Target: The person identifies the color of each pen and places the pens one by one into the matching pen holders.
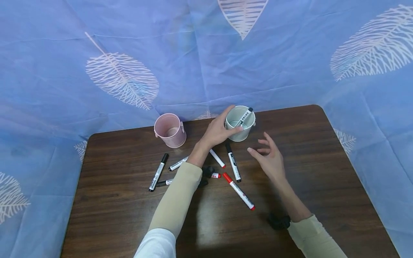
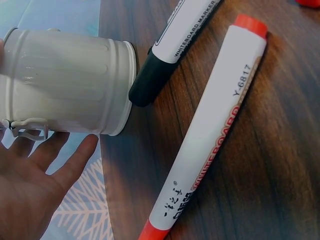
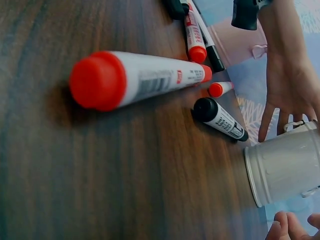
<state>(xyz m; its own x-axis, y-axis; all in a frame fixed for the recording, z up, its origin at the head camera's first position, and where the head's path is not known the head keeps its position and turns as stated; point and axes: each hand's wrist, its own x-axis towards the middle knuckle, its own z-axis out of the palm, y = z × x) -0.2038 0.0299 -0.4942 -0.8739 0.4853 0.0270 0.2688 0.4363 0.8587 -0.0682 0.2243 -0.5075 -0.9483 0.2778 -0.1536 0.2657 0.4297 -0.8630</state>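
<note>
My left hand (image 1: 217, 129) holds the side of a small white bucket (image 1: 240, 135), with the thumb across its front near the rim and the fingers along its left side. A black-capped whiteboard marker (image 1: 246, 116) leans inside that bucket, its end above the rim. To the right and nearer, my right hand (image 1: 271, 159) is raised with loosely bent fingers and nothing between them. A red whiteboard marker (image 1: 238, 191) lies between the two arms. A black whiteboard marker (image 1: 233, 163) lies just in front of the white bucket, its cap close to the base.
A pink bucket (image 1: 170, 130) stands at the back left of the wooden table (image 1: 322, 172). Several more markers lie around and partly under my left forearm, including a black one (image 1: 158, 172) farthest left. A blue leaf-patterned cloth (image 1: 284, 53) hangs behind the table.
</note>
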